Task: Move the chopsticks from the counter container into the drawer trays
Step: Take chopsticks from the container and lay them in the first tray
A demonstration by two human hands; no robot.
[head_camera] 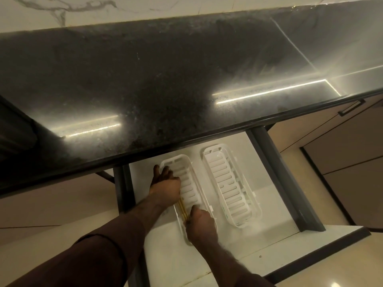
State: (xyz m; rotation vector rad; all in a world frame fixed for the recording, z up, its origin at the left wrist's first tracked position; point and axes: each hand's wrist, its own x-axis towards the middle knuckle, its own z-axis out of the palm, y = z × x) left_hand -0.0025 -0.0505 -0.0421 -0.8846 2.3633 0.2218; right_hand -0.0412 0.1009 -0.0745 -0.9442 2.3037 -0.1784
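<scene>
Two white slotted trays lie side by side in the open white drawer (275, 195). The left tray (191, 189) holds a bundle of yellowish chopsticks (183, 208) along its left side. My left hand (164, 181) lies over the far part of the bundle, fingers reaching to the tray's far left corner. At the near end of the bundle my right hand (200, 221) has its fingers curled at the tips of the chopsticks. Most of the bundle is hidden under both hands. The right tray (230, 183) has nothing in it.
A dark polished stone counter (165, 83) overhangs the drawer's back part and shows streaks of reflected light. The drawer has dark grey side rails (286, 183). Beige cabinet fronts with a dark handle (351, 107) stand at the right. Beige floor tiles lie below.
</scene>
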